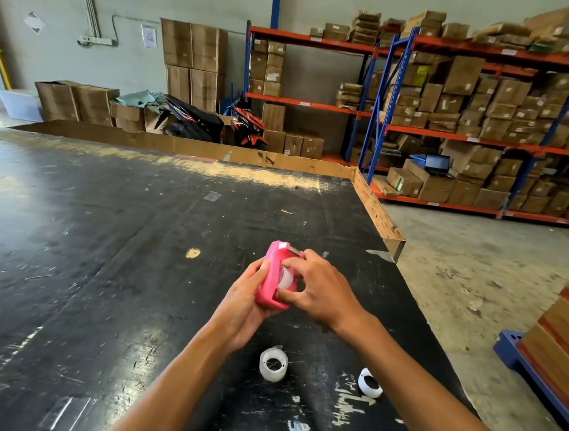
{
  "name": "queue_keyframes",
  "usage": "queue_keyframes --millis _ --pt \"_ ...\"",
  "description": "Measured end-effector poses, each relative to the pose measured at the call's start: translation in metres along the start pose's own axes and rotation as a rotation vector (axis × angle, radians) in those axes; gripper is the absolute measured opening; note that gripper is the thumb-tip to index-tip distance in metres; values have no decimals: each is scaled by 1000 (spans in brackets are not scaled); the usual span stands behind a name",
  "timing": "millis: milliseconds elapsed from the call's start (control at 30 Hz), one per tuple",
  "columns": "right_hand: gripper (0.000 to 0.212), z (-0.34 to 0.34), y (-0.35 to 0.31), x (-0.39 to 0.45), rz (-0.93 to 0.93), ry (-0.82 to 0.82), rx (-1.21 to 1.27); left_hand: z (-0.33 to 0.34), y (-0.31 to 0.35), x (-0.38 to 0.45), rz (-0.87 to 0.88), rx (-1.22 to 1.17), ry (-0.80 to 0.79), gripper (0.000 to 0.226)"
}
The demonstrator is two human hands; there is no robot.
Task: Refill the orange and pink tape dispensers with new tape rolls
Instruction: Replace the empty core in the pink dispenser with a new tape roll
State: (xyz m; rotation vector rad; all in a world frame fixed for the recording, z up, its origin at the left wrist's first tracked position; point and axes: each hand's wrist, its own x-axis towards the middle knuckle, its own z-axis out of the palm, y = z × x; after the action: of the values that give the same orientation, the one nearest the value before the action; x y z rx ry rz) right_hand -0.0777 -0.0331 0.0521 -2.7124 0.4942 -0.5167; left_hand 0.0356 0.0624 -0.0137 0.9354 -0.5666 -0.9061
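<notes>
Left hand grips the pink dispenser above the worktop's right edge; right hand pinches the roll into it. Risk: a tilted roll may jam or pop out.

Warehouse bay. Big black scuffed counter, raw wood lip along its far and right edges. Pale green wall behind, cardboard boxes stacked against it. Blue-and-orange racking right of that, packed with cartons. Stained grey concrete floor. Blue pallet loaded at far right. Daylight entering far left.
</notes>
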Motion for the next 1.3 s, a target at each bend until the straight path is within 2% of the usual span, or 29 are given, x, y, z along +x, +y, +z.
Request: queue_keyframes --millis 133,333,500,633,733,800,900,1000,1100,1167,1233,1300 --pt "26 1 -7 4 -58 -21 -119 -1 0 -2 25 -26 27 36" --pt "32 12 -11 -6 -93 98 -196 4 5 1 54 -29 69 29" --pt "28 -2 -6 -7 -74 201 -24 -18 0 6 -58 -86 286 35" --pt "19 -4 8 -4 27 90 131 -17 -7 6 -227 -57 210 42" --pt "22 12 13 -8 61 56 195 -2 -16 13 -213 207 284 36" --pt "25 16 16 -10 78 61 219 -1 -21 16 -204 527 339 34" --pt "26 16 22 -10 84 76 233 -8 -24 21 -180 962 395 43" --pt "26 14 24 -11 87 85 249 -17 -24 24 -156 1198 435 48" --pt "27 11 25 -9 80 93 280 -22 -23 20 -108 1337 447 37" --pt "31 11 25 -7 69 97 285 -20 -21 14 64 1251 501 35" --pt "35 10 22 -5 58 88 293 -9 -13 7 224 944 485 28" --pt "36 9 17 -4 40 64 294 8 0 -1 167 613 328 28"
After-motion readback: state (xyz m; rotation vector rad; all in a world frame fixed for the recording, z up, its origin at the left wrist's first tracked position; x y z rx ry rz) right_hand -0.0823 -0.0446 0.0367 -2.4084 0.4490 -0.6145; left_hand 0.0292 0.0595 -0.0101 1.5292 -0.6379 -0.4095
